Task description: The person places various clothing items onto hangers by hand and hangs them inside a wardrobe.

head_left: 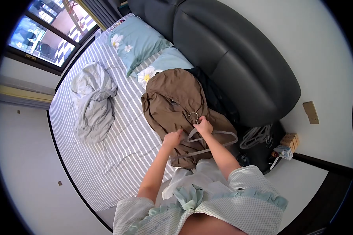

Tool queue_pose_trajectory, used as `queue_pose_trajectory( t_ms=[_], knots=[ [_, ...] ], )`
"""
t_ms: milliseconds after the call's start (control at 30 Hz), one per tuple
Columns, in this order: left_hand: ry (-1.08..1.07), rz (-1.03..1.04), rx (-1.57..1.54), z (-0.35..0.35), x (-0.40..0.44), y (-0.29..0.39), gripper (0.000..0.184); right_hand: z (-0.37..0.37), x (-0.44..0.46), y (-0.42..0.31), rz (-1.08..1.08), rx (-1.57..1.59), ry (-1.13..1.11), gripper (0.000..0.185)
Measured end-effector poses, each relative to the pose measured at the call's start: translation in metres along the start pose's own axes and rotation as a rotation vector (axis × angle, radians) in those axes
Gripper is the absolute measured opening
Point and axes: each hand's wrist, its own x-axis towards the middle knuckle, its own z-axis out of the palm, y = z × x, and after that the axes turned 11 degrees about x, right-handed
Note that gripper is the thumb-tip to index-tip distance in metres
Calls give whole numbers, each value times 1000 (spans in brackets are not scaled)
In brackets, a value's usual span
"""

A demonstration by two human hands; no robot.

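Observation:
A brown hooded jacket [174, 84] lies spread on the bed in front of me, its hood toward the pillows. Over its lower part is a grey clothes hanger [224, 132], with the hook pointing toward the hood. My right hand [203, 126] is closed around the hanger just below its hook. To the left of it, my left hand [173, 138] is closed on the brown fabric, with the fingertips partly hidden. Some dark clothing [211, 90] lies beside the jacket, against the headboard.
The bed has a striped sheet [125, 156], a crumpled light grey blanket [93, 103] and blue floral pillows [139, 39]. A black padded headboard [239, 58] borders the right side. Several hangers [255, 136] and small boxes [289, 141] sit on a dark bedside surface at right.

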Motion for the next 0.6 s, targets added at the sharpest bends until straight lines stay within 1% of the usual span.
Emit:
queue_pose_trajectory(
  t_ms=[33, 133, 167, 267, 367, 467, 500, 600],
  knots=[
    [2, 4, 16, 0, 11, 0, 33, 3, 5, 2, -38, -43, -3, 43],
    [110, 3, 94, -12, 47, 7, 40, 9, 26, 7, -101, -196, -72, 39],
    [80, -25, 143, -20, 60, 12, 42, 12, 32, 10, -151, -212, -18, 33],
    [341, 51, 294, -23, 100, 5, 42, 7, 43, 16, -237, -129, -11, 23],
    [348, 17, 383, -2, 136, -18, 39, -9, 40, 20, -322, -49, -36, 18],
    [296, 15, 478, -10, 150, -26, 35, -35, 19, 24, -395, 69, -48, 19],
    [339, 51, 533, -10, 154, -31, 31, -46, 8, 26, -454, 136, 2, 21],
    [151, -55, 424, -42, 143, -18, 31, -77, -20, 34, -462, 232, 66, 21]
  ],
)
